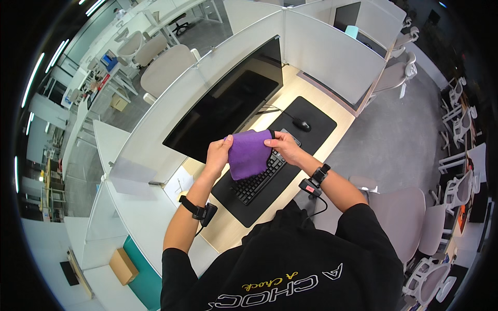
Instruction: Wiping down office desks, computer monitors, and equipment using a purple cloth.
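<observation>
A purple cloth [249,153] hangs between my two hands above the desk. My left hand [218,151] pinches its upper left corner between thumb and fingers. At the upper right corner, by a dark edge, my right hand [286,146] grips it the same way. Below the cloth lies a black keyboard [255,186], partly hidden by it, on a black desk mat [249,214]. Farther along the mat rests a black mouse [301,124]. Behind my hands stands a large monitor [233,105] with a dark screen.
Light partition panels [330,58] border the wooden desk [221,233] at the back and sides. White paper [178,182] lies beyond my left forearm. A chair [397,221] stands to my right. A cardboard box [123,266] sits in the neighbouring booth at lower left.
</observation>
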The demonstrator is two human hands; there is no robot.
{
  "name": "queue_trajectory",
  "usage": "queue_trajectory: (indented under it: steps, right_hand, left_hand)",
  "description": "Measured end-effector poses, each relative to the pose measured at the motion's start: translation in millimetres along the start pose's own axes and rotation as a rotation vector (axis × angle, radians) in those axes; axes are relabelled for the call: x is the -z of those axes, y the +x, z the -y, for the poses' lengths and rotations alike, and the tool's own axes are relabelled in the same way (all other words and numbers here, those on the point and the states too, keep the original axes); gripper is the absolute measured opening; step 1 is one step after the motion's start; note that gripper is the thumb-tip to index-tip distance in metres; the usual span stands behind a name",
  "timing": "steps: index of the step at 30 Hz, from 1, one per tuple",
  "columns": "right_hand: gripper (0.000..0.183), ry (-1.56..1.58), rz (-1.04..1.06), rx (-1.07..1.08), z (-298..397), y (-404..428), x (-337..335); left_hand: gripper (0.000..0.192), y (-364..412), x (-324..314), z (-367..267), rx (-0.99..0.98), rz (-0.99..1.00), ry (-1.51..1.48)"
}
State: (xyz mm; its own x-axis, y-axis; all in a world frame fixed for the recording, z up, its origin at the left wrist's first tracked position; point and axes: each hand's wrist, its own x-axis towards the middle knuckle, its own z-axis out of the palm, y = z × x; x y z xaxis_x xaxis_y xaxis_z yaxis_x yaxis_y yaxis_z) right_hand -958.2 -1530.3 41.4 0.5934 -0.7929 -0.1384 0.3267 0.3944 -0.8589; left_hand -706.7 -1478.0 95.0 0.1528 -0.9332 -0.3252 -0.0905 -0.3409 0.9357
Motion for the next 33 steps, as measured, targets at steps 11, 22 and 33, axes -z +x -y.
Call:
queue_trajectory:
  steps: [11, 22, 33]
  right_hand:
    - [0.029, -0.557, -0.199, 0.349, 63.4, -0.3, -37.5]
    - [0.043, 0.322, 0.334, 0.191, 12.4, 59.1, -63.3]
    - [0.101, 0.863, 0.173, -0.361, 24.2, 54.7, -29.1]
  left_hand:
    - [0.025, -36.9, 6.6, -48.5, -0.568, -0.032, -0.174]
    - [0.035, 19.2, -4.5, -102.8, -0.319, 0.309, 0.285]
    - [0.041, 63.5, 30.8, -74.8, -0.668, -0.375, 0.792]
